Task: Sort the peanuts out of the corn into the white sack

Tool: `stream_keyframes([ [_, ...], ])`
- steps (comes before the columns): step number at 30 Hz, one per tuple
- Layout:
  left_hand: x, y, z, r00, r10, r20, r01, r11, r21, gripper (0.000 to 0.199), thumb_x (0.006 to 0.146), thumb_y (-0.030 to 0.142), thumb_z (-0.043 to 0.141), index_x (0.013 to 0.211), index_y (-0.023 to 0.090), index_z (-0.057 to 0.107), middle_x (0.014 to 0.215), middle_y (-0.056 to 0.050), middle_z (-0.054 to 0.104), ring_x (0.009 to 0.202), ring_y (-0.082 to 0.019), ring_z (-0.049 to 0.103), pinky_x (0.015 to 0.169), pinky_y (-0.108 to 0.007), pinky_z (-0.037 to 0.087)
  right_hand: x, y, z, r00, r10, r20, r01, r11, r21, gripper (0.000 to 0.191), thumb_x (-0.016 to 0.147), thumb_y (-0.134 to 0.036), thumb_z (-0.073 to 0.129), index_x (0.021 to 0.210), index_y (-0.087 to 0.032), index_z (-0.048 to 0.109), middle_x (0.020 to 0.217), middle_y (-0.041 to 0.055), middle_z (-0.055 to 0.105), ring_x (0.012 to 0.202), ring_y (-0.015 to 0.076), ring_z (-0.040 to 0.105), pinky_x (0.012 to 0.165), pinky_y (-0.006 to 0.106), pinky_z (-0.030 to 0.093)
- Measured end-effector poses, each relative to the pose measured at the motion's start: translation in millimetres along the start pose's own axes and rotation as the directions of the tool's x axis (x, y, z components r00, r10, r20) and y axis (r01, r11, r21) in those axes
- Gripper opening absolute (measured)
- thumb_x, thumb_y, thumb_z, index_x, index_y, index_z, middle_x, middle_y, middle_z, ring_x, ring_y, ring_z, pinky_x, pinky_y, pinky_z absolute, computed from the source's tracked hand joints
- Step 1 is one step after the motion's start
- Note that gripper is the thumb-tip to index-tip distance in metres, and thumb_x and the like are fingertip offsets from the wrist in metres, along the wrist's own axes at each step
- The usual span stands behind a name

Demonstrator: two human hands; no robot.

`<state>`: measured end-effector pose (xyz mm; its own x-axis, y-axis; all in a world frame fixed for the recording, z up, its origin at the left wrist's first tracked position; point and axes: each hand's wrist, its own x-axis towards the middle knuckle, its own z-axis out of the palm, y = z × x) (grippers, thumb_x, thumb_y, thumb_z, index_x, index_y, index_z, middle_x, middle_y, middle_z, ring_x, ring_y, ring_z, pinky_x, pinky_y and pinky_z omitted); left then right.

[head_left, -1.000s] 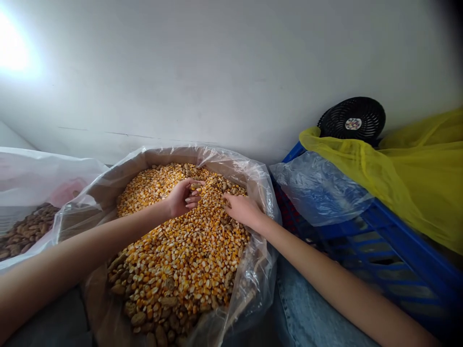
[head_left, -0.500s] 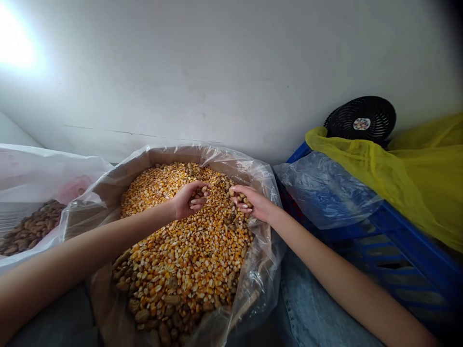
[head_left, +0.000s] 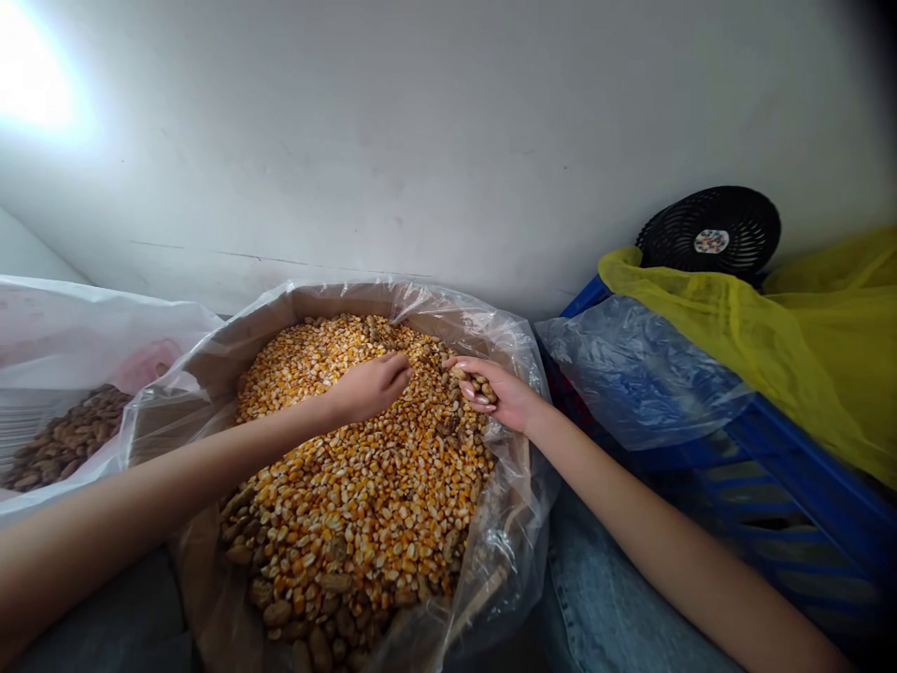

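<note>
Wall (head_left: 420,140), corn (head_left: 392,477), right hand (head_left: 505,394) — holding peanuts (head_left: 483,386)

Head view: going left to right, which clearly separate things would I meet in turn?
Brown nuts in the whitish bag → left hand → right hand with peanuts → black fan.

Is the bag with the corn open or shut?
Open: the bag has its rim spread wide, baring the corn kernels; the left hand and the right hand, which holds peanuts, are both over its mouth.
</note>
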<state>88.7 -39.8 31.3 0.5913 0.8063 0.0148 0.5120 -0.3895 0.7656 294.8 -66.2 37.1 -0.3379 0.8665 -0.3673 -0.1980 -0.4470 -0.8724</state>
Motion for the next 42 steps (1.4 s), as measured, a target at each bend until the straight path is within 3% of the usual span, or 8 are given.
stream_keyframes([
  [4,-5.2,6.2,-10.9,0.972,0.228,0.062,-0.221,0.785,0.578,0.035,0.083,0.039,0.023,0.088,0.017,0.050,0.084,-0.005,0.048,0.053,-0.009,0.041,0.044,-0.021,0.027,0.2,0.1,1.6,0.999,0.032,-0.038,-0.035,0.998,-0.061,0.019,0.069,-0.029,0.051,0.084,-0.017,0.052,0.046,-0.0065,0.042,0.031,0.0015,0.026,0.029,0.013,0.013],
  [8,-4.7,10.0,-17.4,0.976,0.215,-0.020,-0.161,0.789,0.593,0.033,0.085,0.036,0.019,0.092,0.019,0.047,0.086,-0.004,0.047,0.058,-0.011,0.045,0.049,-0.022,0.033,0.6,-0.1,2.5,0.998,0.041,-0.052,-0.044,0.997,-0.065,0.016,0.069,-0.028,0.052,0.081,-0.018,0.051,0.045,-0.0064,0.042,0.031,0.0017,0.026,0.029,0.013,0.014],
  [14,2.9,3.1,-14.5,0.991,-0.021,-0.129,0.001,0.989,-0.150,0.018,0.080,0.028,0.030,0.075,0.019,0.045,0.065,0.001,0.043,0.055,-0.010,0.041,0.048,-0.021,0.033,1.9,0.6,2.2,0.998,0.045,-0.044,-0.046,0.999,-0.005,0.014,0.069,-0.027,0.051,0.079,-0.017,0.049,0.044,-0.0066,0.041,0.030,0.0018,0.025,0.028,0.013,0.013],
  [18,8.6,-2.7,-14.5,0.956,-0.261,0.133,0.265,0.580,-0.770,0.009,0.074,0.026,0.036,0.072,0.018,0.042,0.053,0.005,0.031,0.037,-0.005,0.022,0.032,-0.016,0.015,2.6,1.3,1.9,0.998,0.058,-0.018,-0.057,0.998,0.034,0.012,0.069,-0.025,0.049,0.078,-0.017,0.048,0.044,-0.0062,0.042,0.031,0.0023,0.025,0.028,0.013,0.013],
  [23,11.4,-10.2,-16.1,0.920,-0.266,0.288,0.354,0.249,-0.901,0.014,0.073,0.027,0.043,0.064,0.017,0.038,0.050,0.007,0.025,0.034,-0.003,0.018,0.029,-0.015,0.010,1.1,-3.5,1.5,0.995,0.084,0.053,-0.090,0.986,0.139,0.008,0.069,-0.023,0.047,0.074,-0.016,0.047,0.040,-0.0061,0.039,0.032,0.0035,0.024,0.028,0.013,0.012],
  [31,-0.1,-0.6,4.4,0.987,-0.119,0.108,0.137,0.974,-0.181,0.023,0.070,0.039,0.052,0.063,0.017,0.048,0.051,0.002,0.042,0.043,-0.007,0.035,0.040,-0.018,0.023,-2.4,-7.3,1.8,0.998,0.059,0.025,-0.063,0.979,0.193,0.009,0.070,-0.023,0.051,0.075,-0.017,0.047,0.042,-0.0067,0.039,0.033,0.0028,0.022,0.029,0.012,0.011],
  [37,-9.3,-3.9,36.8,0.988,0.046,0.146,-0.096,0.930,0.355,0.012,0.074,0.030,0.047,0.075,0.019,0.052,0.060,-0.001,0.047,0.043,-0.009,0.036,0.045,-0.022,0.026,-1.6,-7.5,2.4,0.997,0.063,0.055,-0.067,0.994,0.090,0.021,0.070,-0.034,0.050,0.062,-0.017,0.041,0.056,-0.0042,0.044,0.035,0.0019,0.025,0.030,0.014,0.009],
  [42,-4.1,-5.6,22.8,0.965,-0.107,0.239,0.135,0.986,-0.102,0.012,0.070,0.029,0.051,0.072,0.018,0.049,0.054,0.003,0.041,0.045,-0.008,0.035,0.042,-0.019,0.025,0.0,6.2,10.8,0.999,0.010,-0.034,-0.030,0.763,-0.645,0.022,0.066,-0.038,0.056,0.063,-0.018,0.049,0.050,-0.0045,0.044,0.038,0.0051,0.033,0.035,0.017,0.019],
])
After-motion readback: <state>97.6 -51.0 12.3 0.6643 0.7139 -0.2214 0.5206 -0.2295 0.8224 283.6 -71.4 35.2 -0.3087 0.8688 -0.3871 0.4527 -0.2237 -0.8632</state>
